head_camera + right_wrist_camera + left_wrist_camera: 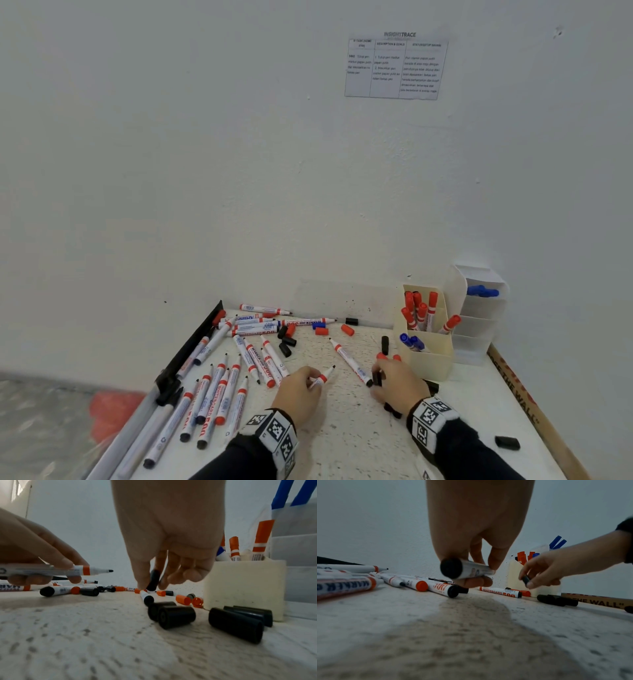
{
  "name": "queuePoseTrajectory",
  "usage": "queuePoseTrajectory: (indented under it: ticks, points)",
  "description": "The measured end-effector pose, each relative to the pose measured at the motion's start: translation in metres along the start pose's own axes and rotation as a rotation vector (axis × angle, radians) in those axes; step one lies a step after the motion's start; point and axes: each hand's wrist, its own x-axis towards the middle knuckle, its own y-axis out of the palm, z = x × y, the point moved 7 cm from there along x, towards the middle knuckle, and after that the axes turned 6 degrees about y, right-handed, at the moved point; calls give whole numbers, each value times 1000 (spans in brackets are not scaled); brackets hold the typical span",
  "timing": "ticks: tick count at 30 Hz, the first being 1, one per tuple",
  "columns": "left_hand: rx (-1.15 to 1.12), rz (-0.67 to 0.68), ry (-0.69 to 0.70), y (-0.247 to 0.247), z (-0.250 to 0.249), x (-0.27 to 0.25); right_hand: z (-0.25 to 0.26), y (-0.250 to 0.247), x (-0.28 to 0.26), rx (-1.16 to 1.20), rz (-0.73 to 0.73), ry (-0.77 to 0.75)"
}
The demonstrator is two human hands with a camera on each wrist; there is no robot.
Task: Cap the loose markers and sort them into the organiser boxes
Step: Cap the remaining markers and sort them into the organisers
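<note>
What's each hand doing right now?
Left hand: grips an uncapped black-tipped marker.
Right hand: pinches a black cap.

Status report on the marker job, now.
Left hand grips uncapped black marker. Right hand pinches black cap. Cream organiser holds red and blue markers. Loose caps around; nothing blocking.

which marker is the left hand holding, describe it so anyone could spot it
Start at the cream organiser box on the table's right side, then look left past the right hand to the left hand. The uncapped marker it grips is the only one lifted off the table.
</note>
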Motion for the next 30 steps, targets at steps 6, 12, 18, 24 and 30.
queuePoseTrajectory:
  ticks: [6,12,18,24,30]
  points:
    - [37,46,52,6,-2,-5,18,-16,-5,456,-131,-94]
    - [17,55,117,7,-10,-8,23,-10,-10,622,-64,-139]
    - [-21,102,121,9,-14,-12,19,-8,-13,724,-15,-163]
    - [-24,139,150,11,-24,-17,19,-9,-14,682,-35,-152]
    - [104,143,198,11,-35,-20,20,-11,-15,656,-65,-158]
